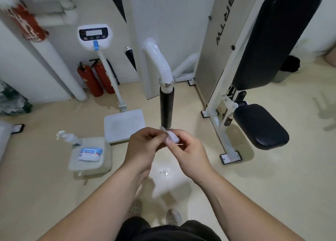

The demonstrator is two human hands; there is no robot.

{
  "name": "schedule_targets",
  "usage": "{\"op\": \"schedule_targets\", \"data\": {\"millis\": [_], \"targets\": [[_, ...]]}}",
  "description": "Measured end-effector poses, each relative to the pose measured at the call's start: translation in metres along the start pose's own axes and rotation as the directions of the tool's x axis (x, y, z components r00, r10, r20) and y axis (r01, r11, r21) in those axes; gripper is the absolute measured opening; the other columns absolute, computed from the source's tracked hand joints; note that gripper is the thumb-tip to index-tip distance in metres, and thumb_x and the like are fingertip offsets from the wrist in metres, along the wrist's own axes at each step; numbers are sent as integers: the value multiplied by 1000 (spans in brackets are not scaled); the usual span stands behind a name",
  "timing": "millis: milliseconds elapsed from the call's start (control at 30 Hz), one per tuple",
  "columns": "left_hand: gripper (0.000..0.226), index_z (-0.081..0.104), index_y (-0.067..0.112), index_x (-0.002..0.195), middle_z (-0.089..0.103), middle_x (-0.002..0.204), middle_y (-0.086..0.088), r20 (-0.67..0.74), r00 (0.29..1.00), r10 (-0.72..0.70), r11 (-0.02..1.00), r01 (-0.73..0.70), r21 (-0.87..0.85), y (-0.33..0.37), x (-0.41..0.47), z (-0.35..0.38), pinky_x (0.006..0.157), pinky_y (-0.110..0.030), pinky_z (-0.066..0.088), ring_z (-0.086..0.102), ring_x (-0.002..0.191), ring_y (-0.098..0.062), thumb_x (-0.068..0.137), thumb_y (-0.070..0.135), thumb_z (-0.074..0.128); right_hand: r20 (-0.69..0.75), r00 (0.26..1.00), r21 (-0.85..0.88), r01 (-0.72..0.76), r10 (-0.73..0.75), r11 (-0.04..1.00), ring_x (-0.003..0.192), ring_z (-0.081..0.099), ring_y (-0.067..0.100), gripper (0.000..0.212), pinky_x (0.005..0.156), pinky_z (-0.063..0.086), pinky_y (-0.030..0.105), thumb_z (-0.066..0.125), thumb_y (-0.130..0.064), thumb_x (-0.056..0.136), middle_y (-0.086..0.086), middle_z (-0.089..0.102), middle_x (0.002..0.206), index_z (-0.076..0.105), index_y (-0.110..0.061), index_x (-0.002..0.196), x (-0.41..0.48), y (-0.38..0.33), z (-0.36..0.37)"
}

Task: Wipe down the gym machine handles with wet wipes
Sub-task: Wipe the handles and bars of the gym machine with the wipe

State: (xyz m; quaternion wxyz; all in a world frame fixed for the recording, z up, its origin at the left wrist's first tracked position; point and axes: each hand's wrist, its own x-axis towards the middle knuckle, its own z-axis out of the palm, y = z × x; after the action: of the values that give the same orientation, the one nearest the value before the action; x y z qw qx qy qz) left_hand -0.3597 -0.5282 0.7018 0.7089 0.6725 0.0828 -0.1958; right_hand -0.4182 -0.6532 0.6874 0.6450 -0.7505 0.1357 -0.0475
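Both my hands meet in the middle of the view around a small bunched white wet wipe (171, 136). My left hand (145, 146) pinches its left side with curled fingers, and my right hand (189, 151) pinches its right side. Just beyond the wipe hangs the machine handle (165, 108), a black grip on a curved white arm (158, 59). The wipe sits just below the grip's lower end; whether it touches is unclear. A pack of wet wipes (90, 154) lies on a pale block (101, 165) on the floor to the left.
A pump bottle (68, 138) lies beside the wipe pack. A white standing scale (124, 125) is behind the block, with two red fire extinguishers (96, 77) at the wall. A black padded seat and backrest (260, 126) stand on the right. My feet are below on beige floor.
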Motion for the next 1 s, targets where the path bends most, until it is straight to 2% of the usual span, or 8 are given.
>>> {"op": "schedule_targets", "data": {"millis": [133,300,433,567,667,767,833,1000], "targets": [[15,76,12,76,77,82,-11,33,999,28,970,-35,240,8,-4,-9,78,-37,60,74,83,-28,88,6,72,-59,998,107,-31,38,994,78,66,13,12,71,51,27,71,-9,89,-8,73,82,70,-20,83,5,10,0],[15,72,33,99,75,95,3,-218,937,272,909,-175,379,36,1,-12,84,-37,60,72,91,-22,88,23,75,-219,970,201,-57,102,978,86,68,25,12,72,49,31,66,-13,84,0,75,85,70,-24,80,31,6,-11],[18,73,40,98,76,94,4,-123,876,466,845,-399,356,63,0,-1,86,-35,58,71,88,-18,84,30,78,-303,948,194,165,-101,967,91,70,13,18,79,55,27,65,-8,87,-5,75,90,75,-24,88,58,-41,-14],[8,76,25,88,77,82,1,-89,845,527,803,-461,377,74,2,10,85,-48,60,73,79,-17,86,18,77,-300,918,171,319,-259,932,108,67,8,22,93,53,27,62,-7,91,-6,73,108,76,-15,106,53,-55,-1],[9,74,30,77,75,75,0,-133,822,553,797,-476,371,74,6,15,79,-53,60,71,72,-21,81,23,77,-271,942,224,262,-198,939,113,65,6,24,98,49,25,54,-15,98,-8,73,112,76,-15,107,45,-23,6],[17,74,37,79,74,71,2,-200,821,535,831,-468,302,70,7,14,79,-52,61,70,70,-22,77,20,78,-231,973,306,72,0,949,103,68,7,18,91,50,28,63,-10,96,-6,76,104,78,-20,102,49,-1,9],[19,76,36,85,75,75,1,-209,828,521,842,-459,282,69,6,13,81,-52,61,71,72,-26,76,20,80,-222,975,339,63,15,938,95,70,11,19,85,50,27,68,-6,92,-4,77,96,78,-21,97,53,-8,7],[19,78,26,91,78,82,-7,-138,840,525,823,-459,336,75,5,13,80,-46,63,74,80,-32,87,7,76,-308,906,322,388,-292,863,93,72,11,16,84,54,23,76,-3,85,-3,76,92,79,-16,91,55,-50,-2]]}}
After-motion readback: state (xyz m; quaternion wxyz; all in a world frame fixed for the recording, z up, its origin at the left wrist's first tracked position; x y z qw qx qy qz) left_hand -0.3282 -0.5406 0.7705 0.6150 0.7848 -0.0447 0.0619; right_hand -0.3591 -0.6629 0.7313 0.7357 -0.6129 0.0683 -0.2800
